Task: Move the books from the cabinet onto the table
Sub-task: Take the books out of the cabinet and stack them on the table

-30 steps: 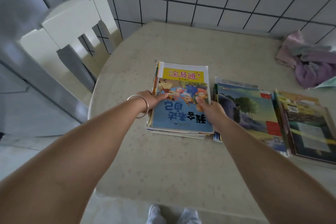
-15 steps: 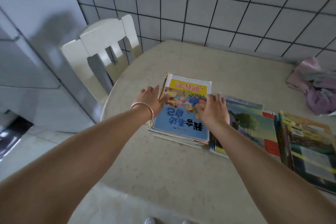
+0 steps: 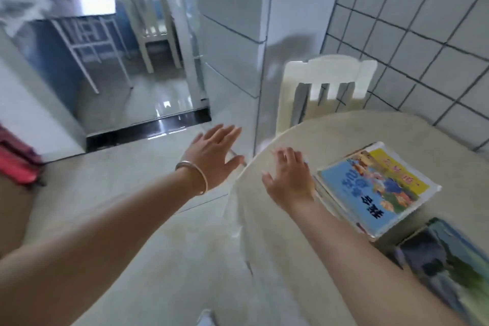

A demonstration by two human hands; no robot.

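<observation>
A stack of books [image 3: 375,190] with a blue and yellow cover on top lies on the round beige table [image 3: 288,259]. A second book [image 3: 449,264] with a landscape cover lies to its right, near the frame's edge. My right hand [image 3: 289,180] hovers over the table just left of the stack, fingers spread, holding nothing. My left hand [image 3: 211,153], with a silver bangle on the wrist, is out past the table's left edge over the floor, also open and empty. No cabinet is in view.
A white chair [image 3: 325,87] stands behind the table against the tiled wall [image 3: 412,34]. A white pillar [image 3: 232,34] rises left of it. Beyond a dark threshold [image 3: 148,127] is another room with a metal table and chairs. Something red [image 3: 18,161] sits at far left.
Both hands have come off the book stack and moved left of it. The view has swung left, bringing the doorway and floor into sight.
</observation>
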